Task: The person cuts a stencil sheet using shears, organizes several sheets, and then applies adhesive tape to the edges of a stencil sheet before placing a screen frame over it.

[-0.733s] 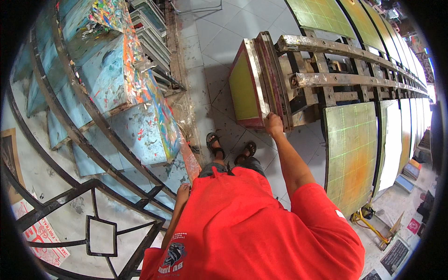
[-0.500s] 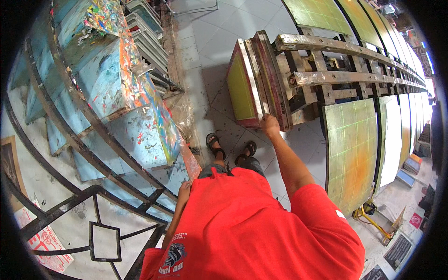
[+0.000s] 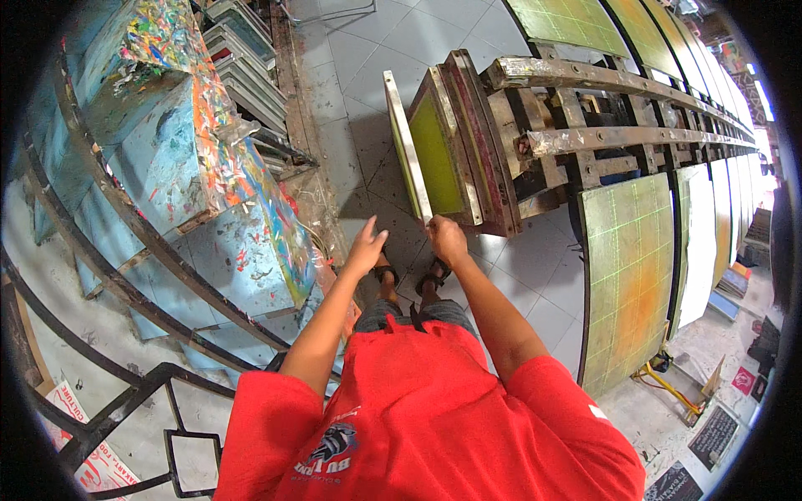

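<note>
My right hand (image 3: 449, 240) grips the near lower corner of a thin silk-screen frame (image 3: 407, 149), whose pale edge faces up. It tilts away from the other upright screen frames (image 3: 487, 154) leaning against the end of the long wooden rack. One of those has yellow-green mesh (image 3: 439, 154). My left hand (image 3: 365, 249) hovers just left of the held frame with its fingers apart, touching nothing. Both hands are above my sandalled feet.
The wooden rack (image 3: 618, 144) runs off to the right, with green-gridded boards (image 3: 626, 275) along it. At the left stand a paint-splattered blue table (image 3: 167, 167), curved dark metal bars (image 3: 167, 242) and stacked frames (image 3: 246, 79). Tiled floor (image 3: 384, 37) lies between.
My right hand has drawn one screen frame leftward, apart from the stack. My left hand has come up from my side toward that frame, its fingers now spread.
</note>
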Tool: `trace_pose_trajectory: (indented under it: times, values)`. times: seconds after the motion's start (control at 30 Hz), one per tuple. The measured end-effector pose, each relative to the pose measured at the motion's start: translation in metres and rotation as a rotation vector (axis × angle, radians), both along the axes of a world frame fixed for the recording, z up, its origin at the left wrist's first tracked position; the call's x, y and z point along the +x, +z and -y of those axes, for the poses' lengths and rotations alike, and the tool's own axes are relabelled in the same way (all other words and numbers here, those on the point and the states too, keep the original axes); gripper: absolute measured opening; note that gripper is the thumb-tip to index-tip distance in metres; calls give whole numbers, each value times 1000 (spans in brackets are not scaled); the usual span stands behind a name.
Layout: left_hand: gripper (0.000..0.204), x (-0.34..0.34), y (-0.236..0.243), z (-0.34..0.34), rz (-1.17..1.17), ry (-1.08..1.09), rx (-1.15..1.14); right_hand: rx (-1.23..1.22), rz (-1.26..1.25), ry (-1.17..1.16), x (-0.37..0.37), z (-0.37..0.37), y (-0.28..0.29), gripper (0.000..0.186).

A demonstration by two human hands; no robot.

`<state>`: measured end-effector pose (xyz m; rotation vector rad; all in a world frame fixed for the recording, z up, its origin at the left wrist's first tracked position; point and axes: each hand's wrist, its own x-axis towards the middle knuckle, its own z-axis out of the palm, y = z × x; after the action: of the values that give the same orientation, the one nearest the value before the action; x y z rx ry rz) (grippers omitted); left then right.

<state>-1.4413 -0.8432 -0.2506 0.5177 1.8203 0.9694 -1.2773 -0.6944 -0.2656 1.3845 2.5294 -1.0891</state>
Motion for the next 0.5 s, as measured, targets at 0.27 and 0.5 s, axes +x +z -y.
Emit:
trace_pose_trajectory:
  times: [0.27,0.5]
  values:
    - [70,19,-43,-93,8,-71,-154,-53,-16,78,-9,11,5,19]
    - [74,16,-48,-77,-174,-133,-137,108,191,-56,38,-43,-13,64]
